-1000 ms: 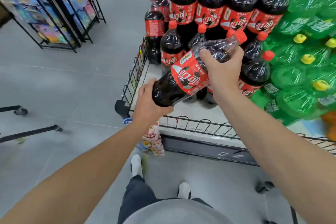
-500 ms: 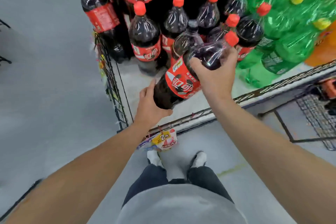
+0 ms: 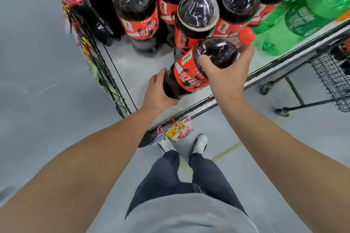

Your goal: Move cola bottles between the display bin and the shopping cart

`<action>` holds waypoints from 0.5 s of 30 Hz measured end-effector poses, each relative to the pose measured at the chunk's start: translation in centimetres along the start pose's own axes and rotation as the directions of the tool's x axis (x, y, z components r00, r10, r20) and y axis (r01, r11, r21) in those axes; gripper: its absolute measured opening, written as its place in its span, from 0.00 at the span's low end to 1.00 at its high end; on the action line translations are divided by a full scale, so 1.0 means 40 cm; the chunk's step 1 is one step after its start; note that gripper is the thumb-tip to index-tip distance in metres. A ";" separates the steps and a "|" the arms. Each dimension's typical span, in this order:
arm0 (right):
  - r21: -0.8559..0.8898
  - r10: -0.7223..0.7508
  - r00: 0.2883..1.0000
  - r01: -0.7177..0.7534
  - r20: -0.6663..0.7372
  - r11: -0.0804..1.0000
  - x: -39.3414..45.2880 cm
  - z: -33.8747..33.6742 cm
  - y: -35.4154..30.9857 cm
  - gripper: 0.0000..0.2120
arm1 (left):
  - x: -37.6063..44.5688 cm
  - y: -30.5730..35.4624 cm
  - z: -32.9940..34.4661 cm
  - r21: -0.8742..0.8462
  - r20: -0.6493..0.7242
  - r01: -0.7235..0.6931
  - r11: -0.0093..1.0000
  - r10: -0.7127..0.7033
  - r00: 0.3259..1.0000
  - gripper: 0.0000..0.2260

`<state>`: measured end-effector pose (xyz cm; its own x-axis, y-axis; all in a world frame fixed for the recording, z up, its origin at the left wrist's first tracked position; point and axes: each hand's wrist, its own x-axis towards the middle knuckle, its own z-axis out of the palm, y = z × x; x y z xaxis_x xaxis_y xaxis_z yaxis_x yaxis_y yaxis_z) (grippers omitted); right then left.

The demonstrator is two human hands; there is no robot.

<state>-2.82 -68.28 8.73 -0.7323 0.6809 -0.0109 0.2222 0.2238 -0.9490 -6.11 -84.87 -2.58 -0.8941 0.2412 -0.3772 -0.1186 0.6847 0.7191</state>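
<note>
Person holds one cola bottle [image 3: 198,66] tilted, cap up-right, base down-left, over the front corner of the display bin [image 3: 191,114]. Right hand [image 3: 225,75] wraps the shoulder and upper label, thumb curled over the dark plastic. Left hand [image 3: 159,92] cups the base, fingers curled under it. Bottle is in the air, not touching the bin floor; whether it touches the standing bottle behind, cannot tell.

Risks, as I judge them: bottle is heavy and smooth, so a loosened base hand would let it swing down onto the bin's front rail. Its red cap [image 3: 246,35] sits just beside the standing cola bottles [image 3: 197,15]; a push forward could knock one into its neighbours or into the green bottles [image 3: 295,19] at right. Set down at this tilt, it would likely topple.

Room: bare pale bin floor shows at the front-left, between the wire side wall [image 3: 106,73] and the standing row, enough for a bottle by the look of it. Front rail runs just under the hands. Shopping cart [image 3: 329,79] stands well apart to the right, only its mesh edge and wheels in view. A price tag [image 3: 180,130] hangs off the front rail near the person's shoes.
</note>
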 end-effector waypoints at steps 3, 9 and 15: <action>0.000 0.012 1.000 -0.012 -0.009 1.000 0.006 0.003 0.005 0.32 | 0.008 -0.004 -0.003 -0.003 0.023 -0.007 1.000 0.008 1.000 0.51; -0.014 -0.071 0.995 0.072 0.067 0.997 -0.028 0.009 -0.005 0.35 | -0.014 -0.004 -0.037 -0.024 0.088 -0.018 1.000 0.020 0.996 0.53; -0.031 -0.205 0.925 0.226 0.319 0.974 -0.051 0.020 -0.031 0.39 | -0.070 0.032 -0.139 -0.199 0.034 -0.206 0.958 0.217 0.976 0.49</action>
<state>-2.10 -70.50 9.68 -0.9286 0.3614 0.0836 0.0705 0.3931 -0.9168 -6.14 -88.49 2.63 -0.8832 0.4075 -0.2322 -0.0153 0.4698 0.8826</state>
